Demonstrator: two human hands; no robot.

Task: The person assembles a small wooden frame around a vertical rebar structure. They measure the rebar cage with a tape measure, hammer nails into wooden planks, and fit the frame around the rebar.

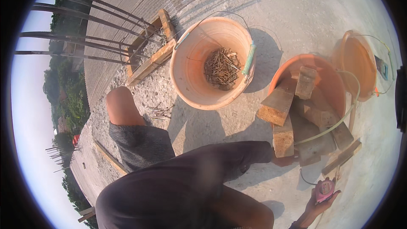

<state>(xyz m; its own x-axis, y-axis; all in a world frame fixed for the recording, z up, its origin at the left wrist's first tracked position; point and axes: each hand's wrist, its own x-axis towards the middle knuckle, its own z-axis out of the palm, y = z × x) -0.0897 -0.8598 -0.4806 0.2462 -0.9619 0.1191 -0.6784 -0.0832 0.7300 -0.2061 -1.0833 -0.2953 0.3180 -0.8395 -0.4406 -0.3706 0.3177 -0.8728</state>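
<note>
Right hand clamped around pink tape measure, palm supporting it, near wood strip. Left hand against wood block; closure cannot be told. Orange bucket apparently props other blocks.

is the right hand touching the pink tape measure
Touching. The head view shows the pink tape measure held in the right hand, with no gap between them.

- Bright sunlight is streaming from the left; a bucket is casting a shadow rightward across concrete.
- Pale glare is washing the sky.
- Fisheye distortion is curving the edges.
</note>
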